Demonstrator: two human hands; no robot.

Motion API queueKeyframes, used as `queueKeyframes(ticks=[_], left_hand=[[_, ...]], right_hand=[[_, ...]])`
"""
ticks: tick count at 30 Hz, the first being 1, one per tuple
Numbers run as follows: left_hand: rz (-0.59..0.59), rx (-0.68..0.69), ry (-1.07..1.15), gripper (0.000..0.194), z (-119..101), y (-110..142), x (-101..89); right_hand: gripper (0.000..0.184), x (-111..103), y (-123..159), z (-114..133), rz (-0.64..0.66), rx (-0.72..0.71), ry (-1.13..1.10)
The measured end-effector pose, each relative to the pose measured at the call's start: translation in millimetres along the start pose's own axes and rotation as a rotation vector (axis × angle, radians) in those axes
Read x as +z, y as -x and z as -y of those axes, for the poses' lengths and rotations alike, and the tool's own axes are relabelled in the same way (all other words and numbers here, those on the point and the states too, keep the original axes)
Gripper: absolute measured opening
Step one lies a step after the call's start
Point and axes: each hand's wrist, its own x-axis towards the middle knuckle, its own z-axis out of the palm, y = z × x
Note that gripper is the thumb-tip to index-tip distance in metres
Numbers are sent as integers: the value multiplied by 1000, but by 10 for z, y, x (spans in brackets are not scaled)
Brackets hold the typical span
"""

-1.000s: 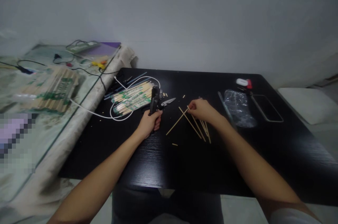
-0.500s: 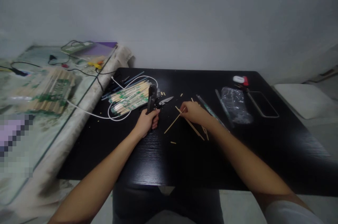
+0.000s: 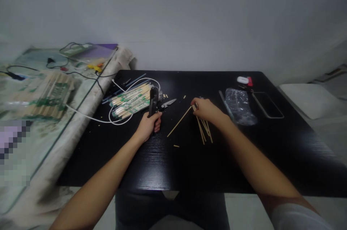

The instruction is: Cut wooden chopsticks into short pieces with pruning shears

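My left hand (image 3: 148, 125) is closed round the black handle of a pair of cutters (image 3: 157, 104), whose short metal blades point right over the black table (image 3: 168, 161). My right hand (image 3: 205, 109) is closed in a pinch on the far end of a thin wooden stick (image 3: 179, 121) that slants down to the left. Several more loose sticks (image 3: 204, 130) lie on the table under and just behind that hand. Small cut-off stick bits (image 3: 176, 146) are scattered nearby.
A pack of wrapped wooden sticks (image 3: 130, 100) lies inside a loop of white cable (image 3: 89, 116) at the table's back left. A crumpled clear bag (image 3: 240, 105), a phone (image 3: 267, 104) and a white and red item (image 3: 244, 79) sit at the back right. A glass-topped surface (image 3: 40, 89) adjoins on the left.
My right hand first slid left with the stick, then moved back right over the pile of loose sticks. My left hand has stayed on the cutters. The camera shifted slightly.
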Motion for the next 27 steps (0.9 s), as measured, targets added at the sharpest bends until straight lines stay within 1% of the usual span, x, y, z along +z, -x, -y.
queueKeyframes(ticks=[3, 5, 7, 9, 10, 11, 12, 13, 14, 15, 18, 21, 24, 27], left_hand=[[-9, 4, 1, 38, 0, 0, 2], [-10, 3, 8, 38, 0, 1, 4], [-8, -1, 13, 39, 1, 3, 7], [-5, -4, 12, 39, 2, 5, 8], [-2, -2, 8, 39, 3, 5, 8], [1, 2, 5, 40, 4, 4, 6], [3, 9, 0, 40, 6, 3, 3], [4, 14, -4, 40, 8, 2, -1], [4, 17, -7, 40, 10, 1, -4], [2, 18, -6, 39, 12, 0, -8], [-9, 13, 4, 38, 14, 2, -9], [-5, 7, 10, 37, 11, 7, 1], [4, 7, 11, 37, 4, 9, 12], [2, 8, 8, 37, -4, 11, 21]], right_hand=[[39, 46, -37, -32, -17, 4, 39], [40, 42, -21, -16, -53, 1, 85], [41, 17, 44, 52, -101, 2, 129], [34, -5, 158, 174, -101, -45, 129], [28, -4, 230, 250, -53, -115, 98], [23, 9, 308, 332, 27, -210, 55], [21, 36, 387, 414, 149, -306, 5], [23, 75, 464, 494, 268, -366, -18], [26, 125, 534, 567, 339, -419, -2], [28, 181, 594, 630, 371, -444, 47], [17, 343, 705, 748, 336, -458, 171], [22, 432, 743, 776, 330, -481, 204], [25, 436, 733, 747, 343, -514, 231], [23, 364, 596, 669, 311, -490, 237]])
